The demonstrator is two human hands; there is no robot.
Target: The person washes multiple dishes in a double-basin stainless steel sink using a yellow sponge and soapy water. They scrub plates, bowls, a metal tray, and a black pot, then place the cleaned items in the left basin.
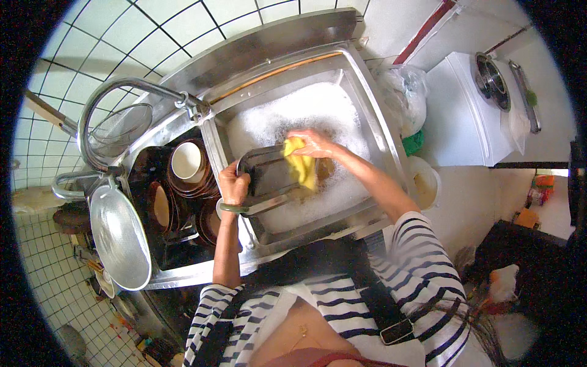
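My left hand grips the near-left end of a rectangular metal pan, held tilted over the right basin of a steel sink. My right hand holds a yellow cloth against the pan's far end. White suds and cloudy water fill the basin around the pan. Part of the pan's right end is hidden by the cloth and foam.
Stacked brown bowls and a white bowl fill the left basin. A curved faucet arches over the divider side. A mesh strainer and a large metal pan are at left. A plastic bag and a white bucket stand right.
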